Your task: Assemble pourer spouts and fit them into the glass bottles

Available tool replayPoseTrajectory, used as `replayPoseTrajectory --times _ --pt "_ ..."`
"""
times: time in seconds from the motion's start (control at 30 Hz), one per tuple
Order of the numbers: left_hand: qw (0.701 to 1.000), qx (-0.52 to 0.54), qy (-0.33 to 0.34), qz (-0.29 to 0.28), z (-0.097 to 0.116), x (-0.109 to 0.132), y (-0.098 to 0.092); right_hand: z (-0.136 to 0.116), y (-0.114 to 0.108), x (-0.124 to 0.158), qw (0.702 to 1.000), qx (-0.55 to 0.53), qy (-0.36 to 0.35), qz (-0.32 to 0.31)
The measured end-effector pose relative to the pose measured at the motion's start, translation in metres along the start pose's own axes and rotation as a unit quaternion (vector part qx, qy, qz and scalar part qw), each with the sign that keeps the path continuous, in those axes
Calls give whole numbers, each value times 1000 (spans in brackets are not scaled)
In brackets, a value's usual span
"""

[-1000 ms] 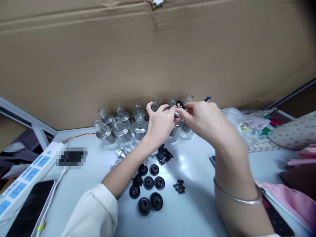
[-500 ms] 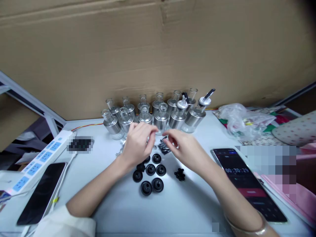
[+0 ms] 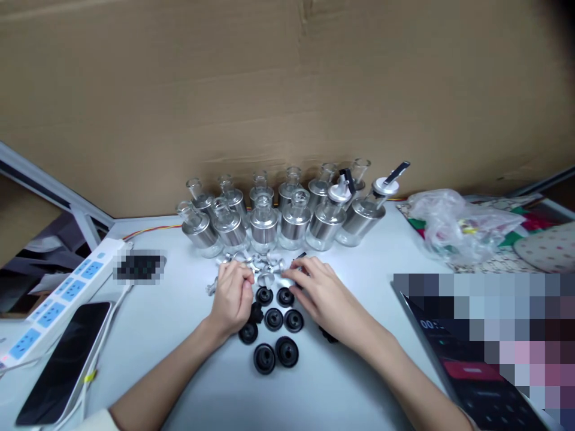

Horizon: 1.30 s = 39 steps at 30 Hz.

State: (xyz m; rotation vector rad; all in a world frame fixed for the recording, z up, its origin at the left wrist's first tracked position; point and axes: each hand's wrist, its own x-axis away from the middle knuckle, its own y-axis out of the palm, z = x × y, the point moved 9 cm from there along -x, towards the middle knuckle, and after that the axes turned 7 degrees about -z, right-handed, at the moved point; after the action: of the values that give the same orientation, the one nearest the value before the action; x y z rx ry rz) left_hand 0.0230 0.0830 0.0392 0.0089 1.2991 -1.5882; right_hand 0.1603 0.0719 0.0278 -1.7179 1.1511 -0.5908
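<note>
My left hand (image 3: pixel 232 297) is closed, its fingers curled beside the pile of silver pourer tops (image 3: pixel 266 279); whatever it may hold is hidden. My right hand (image 3: pixel 321 293) reaches in with thumb and fingers apart, the fingertips by the pile's right edge and just above a black ringed stopper (image 3: pixel 286 297). Between my forearms lie several more black stoppers (image 3: pixel 274 319). Small black parts (image 3: pixel 329 335) are mostly covered by my right hand. Behind the pile, glass bottles with metal sleeves (image 3: pixel 263 227) stand in two rows. Two at the right carry a pourer top (image 3: pixel 385 186) with a black lever.
A power strip (image 3: pixel 63 302), a dark phone (image 3: pixel 65 362) and a white cable lie at left. Another phone (image 3: pixel 467 365) lies at right, partly blurred out. Clear plastic bags (image 3: pixel 462 224) rest at the back right. A cardboard wall (image 3: pixel 269 90) rises behind the bottles.
Both hands have come down and nearer to me, away from the bottle fronts. The silver pile now shows between them. My right hand now covers most of the small black parts.
</note>
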Motion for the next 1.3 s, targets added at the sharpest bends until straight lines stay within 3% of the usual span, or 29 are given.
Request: replayPoseTrajectory --times 0.3,0.5,0.57,0.67,0.8,0.97,1.13,1.3 --pt "998 39 57 -13 14 2 2 -1 11 -2 999 -35 10 18" --pt "996 39 76 1 21 1 -1 25 -6 5 967 -202 121 101" --pt "996 27 83 -2 24 0 -1 36 -9 10 936 -280 169 129" --pt "996 2 86 -1 28 -2 -6 47 -3 13 866 -434 210 133" --pt "997 -44 54 25 34 -4 -12 48 9 13 752 -612 228 87" --pt "997 -55 52 -12 49 0 5 28 21 11 642 -738 209 -8" --pt "995 -54 83 11 56 5 6 15 30 13 566 -797 201 -60" --pt "995 18 95 36 55 8 -1 4 33 16 542 -813 185 -106"
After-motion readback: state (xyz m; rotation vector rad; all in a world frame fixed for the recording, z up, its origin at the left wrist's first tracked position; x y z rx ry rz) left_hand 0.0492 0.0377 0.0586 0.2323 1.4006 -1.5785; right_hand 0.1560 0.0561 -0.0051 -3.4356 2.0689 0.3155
